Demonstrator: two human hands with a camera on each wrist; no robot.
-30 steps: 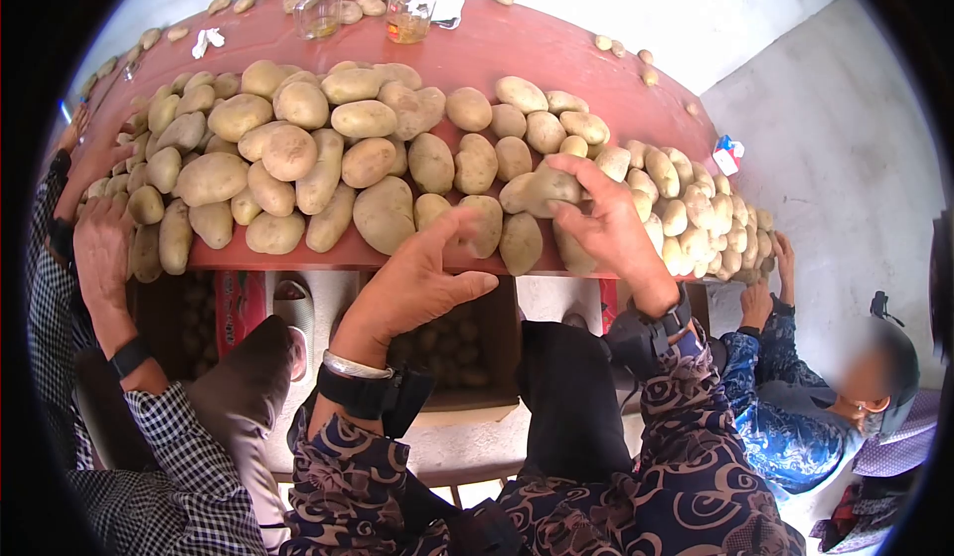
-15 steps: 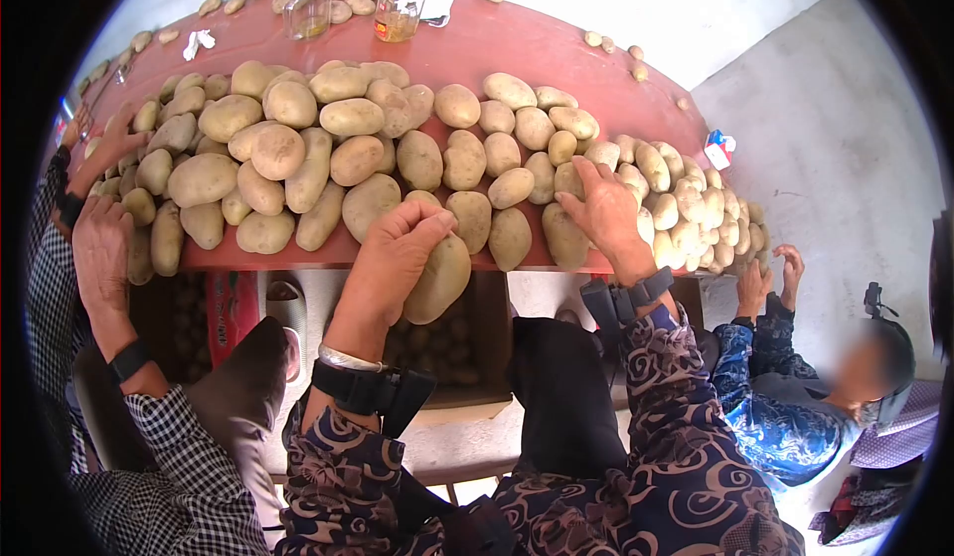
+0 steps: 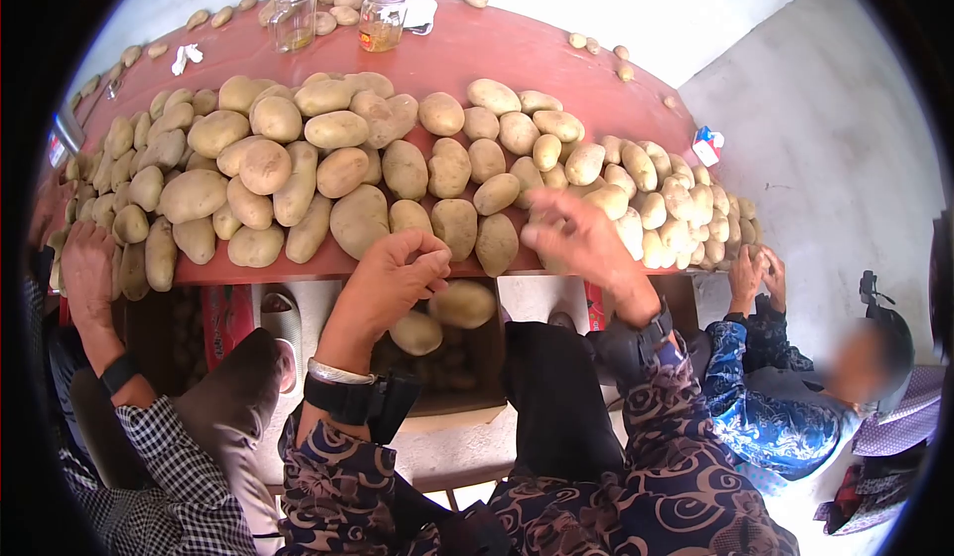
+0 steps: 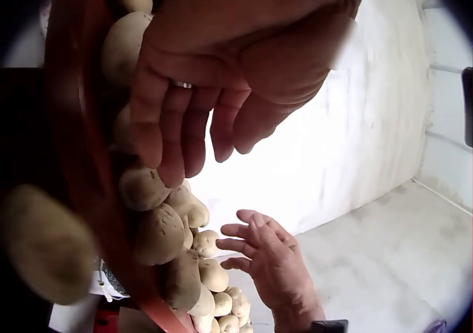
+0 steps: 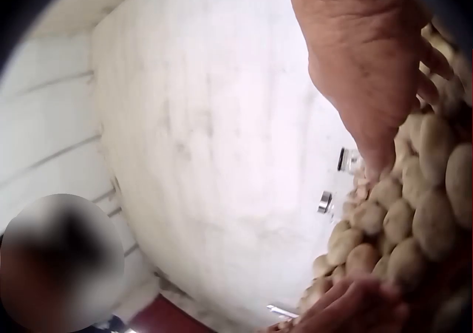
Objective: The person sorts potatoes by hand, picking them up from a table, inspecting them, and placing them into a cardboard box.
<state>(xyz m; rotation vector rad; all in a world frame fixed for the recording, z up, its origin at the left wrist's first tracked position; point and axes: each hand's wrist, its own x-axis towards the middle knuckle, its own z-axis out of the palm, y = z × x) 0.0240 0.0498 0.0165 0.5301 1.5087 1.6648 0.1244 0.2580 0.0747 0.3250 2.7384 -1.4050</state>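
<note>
Two potatoes point(image 3: 463, 305) are hanging mid-air at four to five o'clock from the left hand point(image 3: 382, 283); it and the right hand point(image 3: 592, 245) are hovering relaxed, holding nothing.

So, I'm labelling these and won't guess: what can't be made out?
Box, head view: contents dim, partly covered by two potatoes.
Right hand, head view: finger outlines smeared by motion blur.
Left-edge potato, left wrist view: surface detail lost to blur.
Dark-lidded jar, head view: label too small to read.
</note>
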